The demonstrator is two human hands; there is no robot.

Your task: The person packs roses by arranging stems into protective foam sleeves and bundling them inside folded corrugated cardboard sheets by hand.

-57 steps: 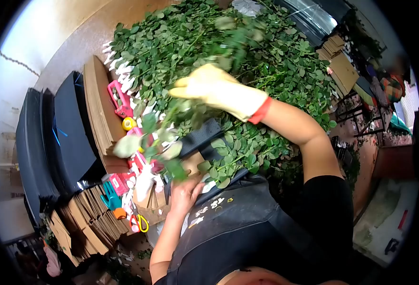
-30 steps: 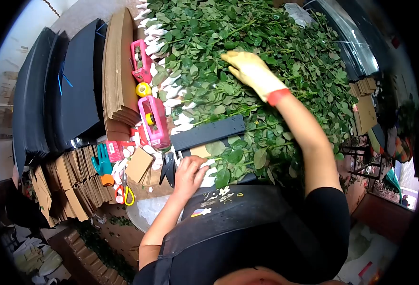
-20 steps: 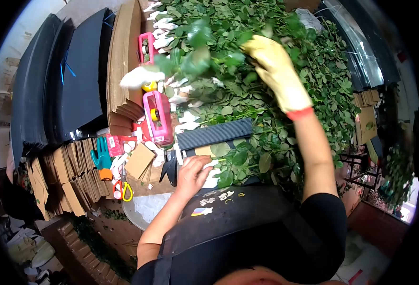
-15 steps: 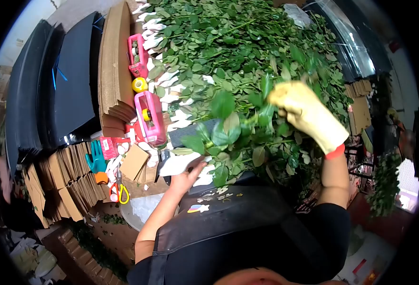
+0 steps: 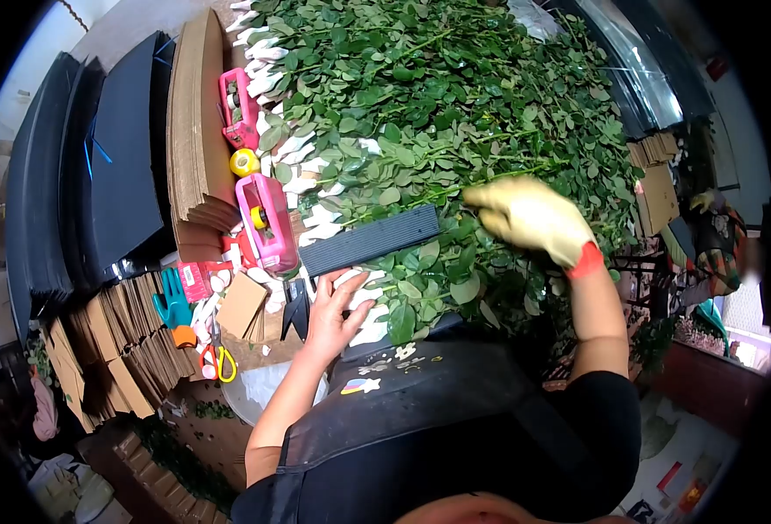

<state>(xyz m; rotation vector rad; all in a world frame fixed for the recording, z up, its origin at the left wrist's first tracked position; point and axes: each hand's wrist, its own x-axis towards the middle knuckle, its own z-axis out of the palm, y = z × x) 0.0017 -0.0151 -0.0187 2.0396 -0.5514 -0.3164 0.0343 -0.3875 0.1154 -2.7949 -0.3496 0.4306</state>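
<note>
Left hand [image 5: 326, 325], bare, rests just below the middle of the frame, fingers and thumb spread apart, touching the white wrappings [image 5: 375, 325] at the ends of the nearest leafy stems [image 5: 466, 289]. Just left of it, a black tool [image 5: 295, 310] lies on the brown surface [image 5: 278, 345]; farther left are scissors [image 5: 222, 356] with a yellow loop. Just above the fingertips, a dark ribbed strip [image 5: 370, 242] lies at a slant. Right hand [image 5: 530, 218], gloved in cream with a red cuff [image 5: 586, 260], is right of the strip, over the leaves; whether its blurred fingers grip anything cannot be told. Two pink tape dispensers [image 5: 268, 223] stand left of centre, a yellow tape roll [image 5: 244, 162] between them. Beyond, a broad heap of leafy stems [image 5: 420, 96] fills the upper middle. Cardboard sheets [image 5: 195, 131] and black boards [image 5: 128, 166] stand upper left.
</note>
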